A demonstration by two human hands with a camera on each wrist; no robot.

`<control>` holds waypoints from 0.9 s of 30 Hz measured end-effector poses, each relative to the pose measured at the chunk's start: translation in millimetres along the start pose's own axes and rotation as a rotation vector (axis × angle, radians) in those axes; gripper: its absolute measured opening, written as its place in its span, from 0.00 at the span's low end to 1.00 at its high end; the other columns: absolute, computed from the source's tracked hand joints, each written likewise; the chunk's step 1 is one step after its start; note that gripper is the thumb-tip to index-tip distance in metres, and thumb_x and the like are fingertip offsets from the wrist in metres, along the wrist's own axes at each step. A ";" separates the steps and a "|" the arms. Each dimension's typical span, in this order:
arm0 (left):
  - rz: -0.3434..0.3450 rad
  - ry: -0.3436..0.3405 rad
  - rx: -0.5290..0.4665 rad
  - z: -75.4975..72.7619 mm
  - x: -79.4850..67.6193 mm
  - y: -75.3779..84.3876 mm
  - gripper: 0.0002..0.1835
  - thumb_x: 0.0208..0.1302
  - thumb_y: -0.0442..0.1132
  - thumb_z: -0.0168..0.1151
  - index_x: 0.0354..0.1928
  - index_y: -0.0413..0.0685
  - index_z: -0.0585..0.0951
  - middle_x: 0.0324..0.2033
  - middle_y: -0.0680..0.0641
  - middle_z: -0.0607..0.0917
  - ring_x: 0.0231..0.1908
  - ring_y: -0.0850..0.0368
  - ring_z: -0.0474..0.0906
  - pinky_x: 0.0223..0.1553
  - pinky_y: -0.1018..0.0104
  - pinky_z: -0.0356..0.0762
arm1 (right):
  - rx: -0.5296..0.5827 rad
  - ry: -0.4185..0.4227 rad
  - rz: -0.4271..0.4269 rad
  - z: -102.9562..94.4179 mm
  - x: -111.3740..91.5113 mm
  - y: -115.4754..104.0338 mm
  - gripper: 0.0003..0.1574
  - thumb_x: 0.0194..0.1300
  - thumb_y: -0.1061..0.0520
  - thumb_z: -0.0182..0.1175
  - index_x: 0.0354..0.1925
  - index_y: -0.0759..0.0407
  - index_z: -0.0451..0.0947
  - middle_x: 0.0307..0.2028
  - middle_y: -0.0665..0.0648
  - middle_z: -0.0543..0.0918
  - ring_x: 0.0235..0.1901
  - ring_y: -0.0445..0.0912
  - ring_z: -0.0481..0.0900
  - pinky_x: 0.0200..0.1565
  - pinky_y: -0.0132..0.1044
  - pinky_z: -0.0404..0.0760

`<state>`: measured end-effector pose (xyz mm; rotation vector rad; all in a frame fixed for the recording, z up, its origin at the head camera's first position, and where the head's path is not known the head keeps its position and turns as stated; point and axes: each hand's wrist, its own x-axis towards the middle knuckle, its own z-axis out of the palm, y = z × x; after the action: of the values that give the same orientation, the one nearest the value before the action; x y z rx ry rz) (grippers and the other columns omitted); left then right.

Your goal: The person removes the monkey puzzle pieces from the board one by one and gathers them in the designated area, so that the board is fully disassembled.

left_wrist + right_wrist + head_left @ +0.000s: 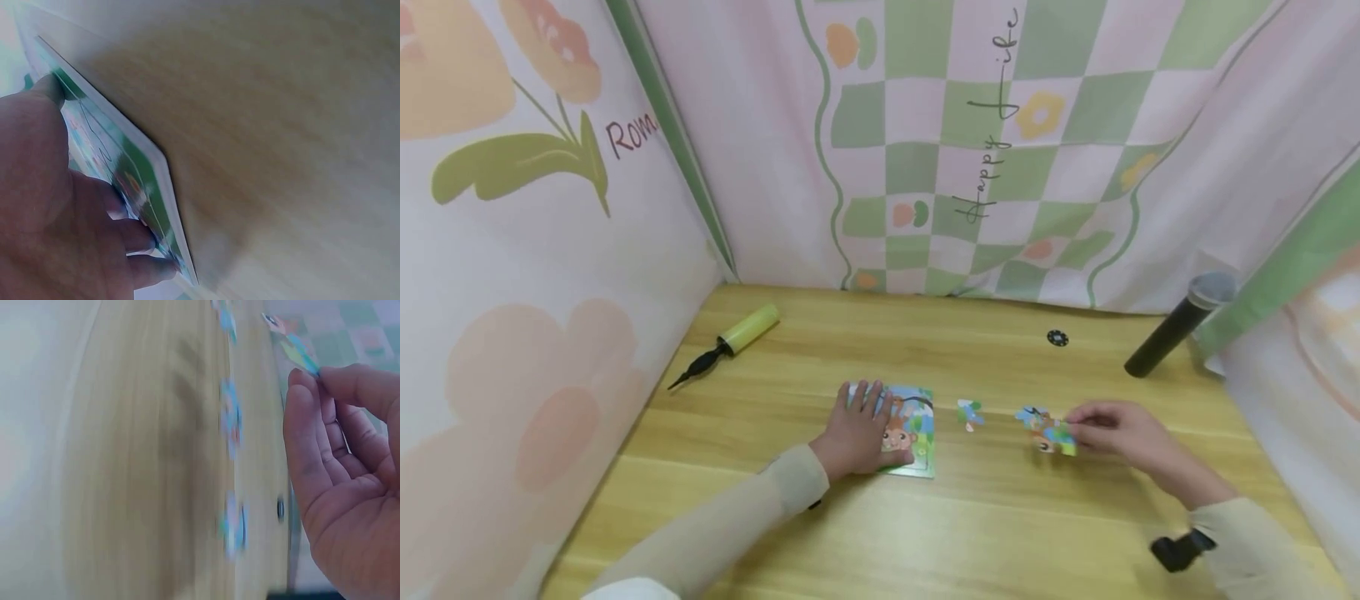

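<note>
My left hand rests spread over a square jigsaw puzzle with a monkey picture, hiding its left part. In the left wrist view, the fingers and thumb lie on the puzzle board, close to its edge. My right hand pinches a colourful jigsaw piece between thumb and fingertips, lifted off the table. The same piece shows beyond the fingertips in the right wrist view. A loose jigsaw piece lies right of the puzzle. Another piece is partly overlapped by the held one.
A yellow-green hand pump with a black nozzle lies at the back left. A black chip lies towards the back right, near a dark tube. Patterned curtains border the wooden table.
</note>
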<state>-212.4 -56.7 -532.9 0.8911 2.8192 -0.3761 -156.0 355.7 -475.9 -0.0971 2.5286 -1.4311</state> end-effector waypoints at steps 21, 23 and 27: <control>0.004 -0.007 -0.006 -9.2 -3.2 -2.6 0.60 0.60 0.85 0.24 0.81 0.47 0.48 0.79 0.39 0.47 0.77 0.38 0.42 0.73 0.37 0.39 | 0.126 -0.078 0.143 -36.9 -56.2 54.6 0.27 0.72 0.63 0.61 0.57 0.86 0.69 0.45 0.59 0.86 0.41 0.46 0.87 0.44 0.41 0.85; 0.005 -0.009 -0.012 -10.6 -4.0 -2.1 0.60 0.60 0.85 0.26 0.81 0.47 0.49 0.79 0.39 0.47 0.77 0.39 0.43 0.73 0.37 0.39 | 0.133 -0.085 0.164 -35.9 -55.8 55.5 0.26 0.73 0.62 0.62 0.57 0.85 0.70 0.45 0.58 0.86 0.41 0.45 0.87 0.44 0.40 0.85; 0.005 -0.012 -0.021 -11.8 -4.7 -1.2 0.59 0.61 0.84 0.27 0.81 0.48 0.49 0.79 0.39 0.47 0.77 0.39 0.42 0.73 0.37 0.39 | 0.152 -0.083 0.199 -34.0 -54.4 56.1 0.28 0.73 0.61 0.62 0.57 0.84 0.70 0.45 0.58 0.86 0.41 0.44 0.86 0.45 0.40 0.85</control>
<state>-210.2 -56.8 -520.3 0.8889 2.8043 -0.3489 -107.9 422.7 -497.7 0.1162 2.2824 -1.4994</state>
